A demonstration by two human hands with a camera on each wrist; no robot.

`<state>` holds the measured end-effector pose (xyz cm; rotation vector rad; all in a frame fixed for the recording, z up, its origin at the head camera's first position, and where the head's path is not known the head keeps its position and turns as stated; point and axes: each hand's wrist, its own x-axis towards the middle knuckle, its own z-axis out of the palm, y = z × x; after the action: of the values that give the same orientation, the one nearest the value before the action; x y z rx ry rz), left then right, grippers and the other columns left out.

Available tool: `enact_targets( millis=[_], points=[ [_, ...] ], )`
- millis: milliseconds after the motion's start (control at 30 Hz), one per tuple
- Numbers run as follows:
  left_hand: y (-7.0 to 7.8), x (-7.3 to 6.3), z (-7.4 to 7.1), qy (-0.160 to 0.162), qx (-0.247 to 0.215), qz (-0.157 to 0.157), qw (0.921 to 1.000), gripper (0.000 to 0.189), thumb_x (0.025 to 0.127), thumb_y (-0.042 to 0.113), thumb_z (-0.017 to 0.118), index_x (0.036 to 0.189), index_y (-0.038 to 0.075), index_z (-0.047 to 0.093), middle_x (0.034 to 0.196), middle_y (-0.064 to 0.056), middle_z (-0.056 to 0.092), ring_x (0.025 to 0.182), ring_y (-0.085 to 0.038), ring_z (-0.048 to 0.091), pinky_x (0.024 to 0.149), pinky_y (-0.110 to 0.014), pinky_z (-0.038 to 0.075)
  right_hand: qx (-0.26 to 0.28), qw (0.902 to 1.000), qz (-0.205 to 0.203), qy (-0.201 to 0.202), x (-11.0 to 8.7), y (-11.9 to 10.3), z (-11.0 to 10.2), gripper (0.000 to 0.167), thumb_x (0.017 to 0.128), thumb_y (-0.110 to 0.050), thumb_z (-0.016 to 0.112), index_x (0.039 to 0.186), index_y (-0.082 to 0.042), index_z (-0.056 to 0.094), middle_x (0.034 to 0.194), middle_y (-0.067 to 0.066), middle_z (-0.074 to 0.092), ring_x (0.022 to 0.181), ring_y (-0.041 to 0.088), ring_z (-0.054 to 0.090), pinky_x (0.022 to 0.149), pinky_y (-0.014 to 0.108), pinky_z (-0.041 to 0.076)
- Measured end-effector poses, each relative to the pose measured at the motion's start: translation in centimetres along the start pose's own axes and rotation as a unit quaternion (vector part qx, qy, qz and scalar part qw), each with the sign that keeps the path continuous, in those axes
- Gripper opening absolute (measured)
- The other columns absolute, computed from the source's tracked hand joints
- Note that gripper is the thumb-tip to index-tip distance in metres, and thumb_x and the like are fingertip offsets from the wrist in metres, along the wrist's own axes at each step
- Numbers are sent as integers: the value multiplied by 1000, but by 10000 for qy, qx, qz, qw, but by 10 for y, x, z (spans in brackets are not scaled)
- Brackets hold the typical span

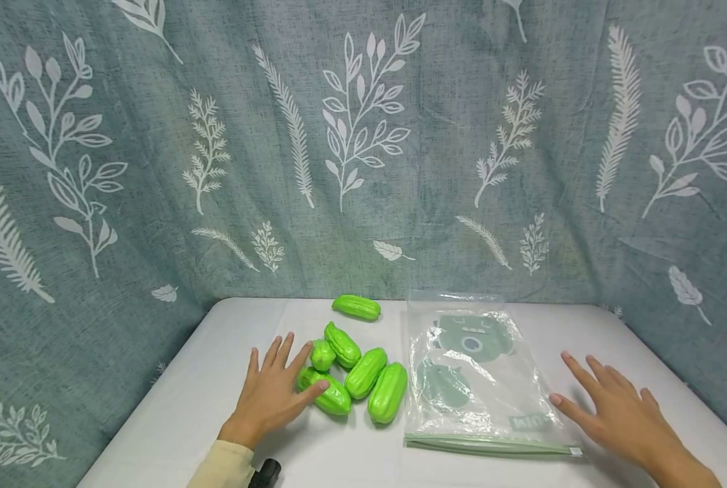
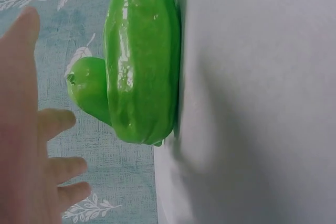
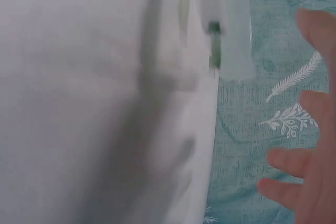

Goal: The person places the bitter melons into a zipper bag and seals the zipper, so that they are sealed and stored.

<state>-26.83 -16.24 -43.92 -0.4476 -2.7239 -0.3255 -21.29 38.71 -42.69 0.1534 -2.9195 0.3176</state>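
My left hand (image 1: 273, 391) is spread beside a cluster of glossy, ridged, cucumber-like green vegetables, its thumb overlapping the nearest one (image 1: 329, 394) in the head view. That vegetable (image 2: 140, 61) looms large in the left wrist view, a gap between it and the fingers. Others in the cluster include a rightmost one (image 1: 388, 393) and an upper one (image 1: 342, 346). A clear zip bag (image 1: 485, 413) with pale green printed figures lies flat, its green slider closure along the near edge. Right of the bag, my right hand (image 1: 626, 413) is held with fingers apart, grasping nothing.
One more green vegetable (image 1: 356, 307) lies alone near the back edge of the white table (image 1: 217, 379). A grey-green curtain (image 1: 437, 169) with white leaf prints hangs behind and along the sides. A small black object (image 1: 266, 473) shows by the left sleeve.
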Motion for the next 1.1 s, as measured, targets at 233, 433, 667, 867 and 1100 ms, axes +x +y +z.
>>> enact_targets(
  millis=[233,433,667,867,1100],
  points=[
    [3,0,2,851,-265,48,9960,66,98,61,50,139,11,59,141,-17,54,131,-36,49,105,-57,37,452,9985,-304,88,-3,-15,5,79,96,-57,58,157,-13,34,145,37,39,123,62,40,82,80,34],
    [8,1,2,1355,-491,139,9895,54,100,54,51,131,12,66,129,-11,62,121,-32,57,93,-53,47,850,9953,-451,97,-7,-28,8,70,94,-51,65,145,-5,50,143,33,41,123,57,44,86,76,38],
    [12,-1,-4,1517,-610,205,9863,47,100,50,56,126,13,70,124,-8,64,114,-30,61,86,-50,51,1065,9902,-836,342,-13,-39,15,57,92,-42,72,133,-5,61,137,25,52,121,50,51,86,70,43],
    [13,-3,-4,1989,-793,469,9757,36,95,38,67,119,12,73,117,-5,67,104,-27,65,78,-46,54,1115,9885,-974,313,-16,-41,19,53,89,-43,74,128,-8,66,134,22,56,120,47,53,88,68,44],
    [20,2,-8,2549,-1376,934,9526,21,90,17,73,109,8,75,111,-2,67,103,-20,65,81,-41,56,1215,9862,-1124,-36,-22,-38,29,58,84,-48,77,128,-11,66,138,24,53,120,51,53,84,69,46]
  ],
)
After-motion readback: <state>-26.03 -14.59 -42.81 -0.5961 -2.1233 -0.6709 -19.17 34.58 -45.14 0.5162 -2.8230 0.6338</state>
